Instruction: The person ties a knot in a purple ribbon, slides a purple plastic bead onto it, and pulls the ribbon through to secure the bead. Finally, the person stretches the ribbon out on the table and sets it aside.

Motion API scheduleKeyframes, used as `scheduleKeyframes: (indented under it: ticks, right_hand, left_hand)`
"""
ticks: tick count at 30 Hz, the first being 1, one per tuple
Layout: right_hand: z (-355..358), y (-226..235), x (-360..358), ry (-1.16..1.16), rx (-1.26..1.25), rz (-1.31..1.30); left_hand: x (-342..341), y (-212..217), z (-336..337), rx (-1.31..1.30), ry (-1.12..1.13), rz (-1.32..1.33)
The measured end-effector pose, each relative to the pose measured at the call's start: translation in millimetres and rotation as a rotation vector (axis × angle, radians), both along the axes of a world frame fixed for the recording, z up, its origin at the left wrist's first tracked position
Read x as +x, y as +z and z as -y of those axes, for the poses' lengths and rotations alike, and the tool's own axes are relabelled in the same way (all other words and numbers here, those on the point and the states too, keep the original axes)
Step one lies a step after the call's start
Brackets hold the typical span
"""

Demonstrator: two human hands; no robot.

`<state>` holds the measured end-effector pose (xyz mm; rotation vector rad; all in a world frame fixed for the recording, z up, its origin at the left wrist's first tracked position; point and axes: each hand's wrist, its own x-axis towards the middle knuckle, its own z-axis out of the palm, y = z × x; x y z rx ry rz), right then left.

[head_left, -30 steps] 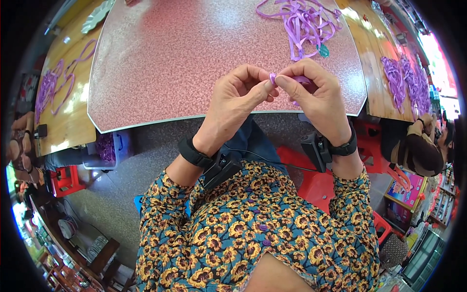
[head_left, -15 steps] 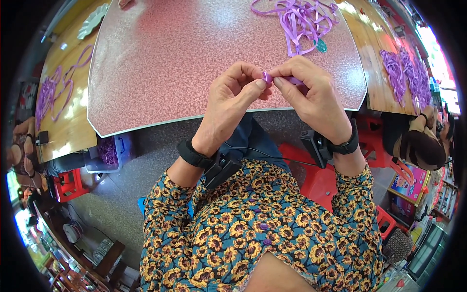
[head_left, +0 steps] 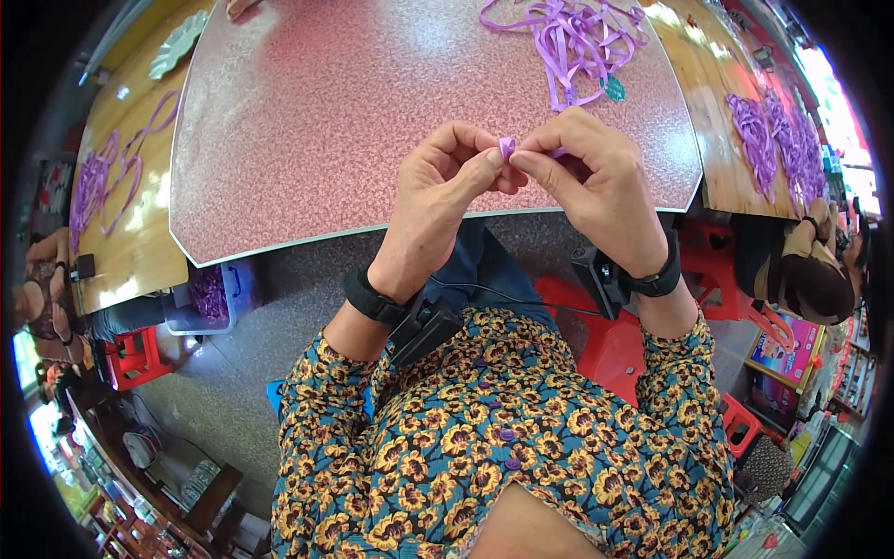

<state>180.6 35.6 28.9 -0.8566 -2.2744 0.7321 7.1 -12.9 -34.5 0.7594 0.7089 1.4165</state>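
Observation:
Between my two hands, just above the near part of the pink-topped table (head_left: 307, 177), a narrow purple ribbon (head_left: 507, 147) is folded into a small loop or roll. My left hand (head_left: 442, 182) pinches it with thumb and forefinger. From the other side, the thumb and forefinger of my right hand (head_left: 591, 177) close on the same ribbon, their tips almost meeting the left ones. A bit more ribbon shows under my right fingers, mostly hidden. Farther off lies a loose tangle of purple ribbon (head_left: 563, 51), with a small green tag (head_left: 614, 88) at its near end.
Wooden tables flank mine; the left one (head_left: 140, 200) bears purple ribbon and a white scalloped tray (head_left: 179, 45), the right one more ribbon bundles (head_left: 792, 149). Co-workers sit at both sides. Below are a clear plastic bin (head_left: 233, 293) and red stools (head_left: 140, 354).
My fingers have shifted slightly around the ribbon, and its small loop has turned and now stands more upright. Both hands keep their hold and nearly the same place.

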Motion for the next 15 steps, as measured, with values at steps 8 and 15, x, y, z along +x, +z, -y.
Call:
scheduleKeyframes:
  ticks: [8, 15]
  right_hand:
    - [5, 3, -6, -0.054, 0.007, -0.023]
    - [3, -14, -6, -0.066, -0.107, -0.154]
  left_hand:
    - [-2, -1, 0, -0.043, 0.003, 0.047]
    - [-3, -2, 2, -0.018, -0.019, -0.019]
